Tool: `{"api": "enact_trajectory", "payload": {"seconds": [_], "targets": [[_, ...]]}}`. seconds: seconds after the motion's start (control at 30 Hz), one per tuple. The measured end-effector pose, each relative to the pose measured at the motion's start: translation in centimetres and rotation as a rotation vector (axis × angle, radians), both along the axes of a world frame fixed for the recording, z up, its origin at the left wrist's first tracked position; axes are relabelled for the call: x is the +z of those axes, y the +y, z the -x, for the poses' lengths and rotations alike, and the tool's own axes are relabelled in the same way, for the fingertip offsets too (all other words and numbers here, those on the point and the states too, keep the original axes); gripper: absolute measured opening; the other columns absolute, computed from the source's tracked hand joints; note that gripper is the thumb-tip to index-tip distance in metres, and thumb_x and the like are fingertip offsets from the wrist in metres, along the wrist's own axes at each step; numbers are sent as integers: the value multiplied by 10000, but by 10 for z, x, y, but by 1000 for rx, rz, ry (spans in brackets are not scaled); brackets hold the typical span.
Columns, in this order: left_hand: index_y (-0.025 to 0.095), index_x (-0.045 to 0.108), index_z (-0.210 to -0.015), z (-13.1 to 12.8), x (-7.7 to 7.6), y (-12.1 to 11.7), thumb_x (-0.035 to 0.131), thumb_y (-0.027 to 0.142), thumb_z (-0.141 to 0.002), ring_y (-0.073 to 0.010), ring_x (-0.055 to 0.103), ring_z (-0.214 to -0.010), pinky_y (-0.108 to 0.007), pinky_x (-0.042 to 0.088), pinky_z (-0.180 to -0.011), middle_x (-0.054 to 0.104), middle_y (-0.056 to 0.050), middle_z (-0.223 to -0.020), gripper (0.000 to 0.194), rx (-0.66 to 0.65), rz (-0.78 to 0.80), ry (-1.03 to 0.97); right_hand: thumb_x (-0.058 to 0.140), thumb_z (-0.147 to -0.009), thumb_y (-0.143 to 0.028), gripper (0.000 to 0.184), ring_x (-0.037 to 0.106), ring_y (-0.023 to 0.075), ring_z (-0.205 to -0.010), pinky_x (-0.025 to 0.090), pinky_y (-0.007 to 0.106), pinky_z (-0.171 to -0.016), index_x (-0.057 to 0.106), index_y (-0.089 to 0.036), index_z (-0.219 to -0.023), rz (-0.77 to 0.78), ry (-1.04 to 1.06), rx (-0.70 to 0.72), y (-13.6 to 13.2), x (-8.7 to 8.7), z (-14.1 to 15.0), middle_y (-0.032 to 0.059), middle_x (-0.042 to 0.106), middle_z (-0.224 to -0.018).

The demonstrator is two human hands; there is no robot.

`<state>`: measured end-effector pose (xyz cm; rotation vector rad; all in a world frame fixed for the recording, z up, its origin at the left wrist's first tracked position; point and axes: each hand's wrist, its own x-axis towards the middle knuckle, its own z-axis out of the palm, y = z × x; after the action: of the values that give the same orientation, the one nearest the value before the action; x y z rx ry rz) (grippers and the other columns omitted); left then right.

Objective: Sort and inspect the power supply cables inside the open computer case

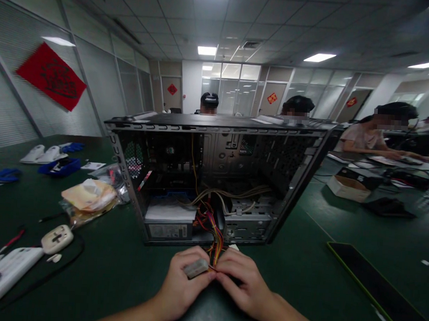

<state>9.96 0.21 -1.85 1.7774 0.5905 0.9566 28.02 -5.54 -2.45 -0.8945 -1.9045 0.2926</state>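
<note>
An open computer case (216,124) stands in front of me with its inside facing my hands. From beside its power supply (169,230) a bundle of coloured cables (216,235) runs out toward me. In my left hand (182,283), a pale, wide cable connector (196,268) sits between thumb and fingers. My right hand (246,284) pinches the cables close to that connector, and the fingertips of both hands nearly meet. What lies under the right fingers is hidden.
On the left of the green table (114,280) lie a plastic bag (90,197), a white power strip (10,274) and blue gloves (0,177). A black mat with a green edge (377,284) and a cardboard box (349,186) are right. People sit beyond the case.
</note>
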Motion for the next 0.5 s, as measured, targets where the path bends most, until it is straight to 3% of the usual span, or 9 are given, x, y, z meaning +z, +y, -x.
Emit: {"api": "enact_trajectory", "payload": {"seconds": [0.23,0.4,0.5], "targets": [[135,634,-712,-2,-3,2,697,317,-813,-154,538,-689,-253,411,-648,591,-36,-729,217,-43,50,-40,515,-931,-155,127,579,171,-721,458,313,-684,624,-176,-869,20,-10,-21,0,2,3,55,645,-767],[152,611,-742,-3,-4,-4,708,263,-796,-159,534,-747,-260,408,-697,562,-23,-778,157,-39,24,-84,551,-927,-199,124,556,203,-848,463,346,-743,637,-185,-1016,52,-113,-5,1,-6,1,77,627,-899],[156,615,-738,-4,-1,-9,722,253,-785,-158,528,-764,-259,394,-705,550,-21,-794,152,-52,-15,-93,514,-940,-189,157,546,216,-901,466,368,-784,657,-195,-1005,42,-158,14,1,-3,2,84,632,-933]]}}
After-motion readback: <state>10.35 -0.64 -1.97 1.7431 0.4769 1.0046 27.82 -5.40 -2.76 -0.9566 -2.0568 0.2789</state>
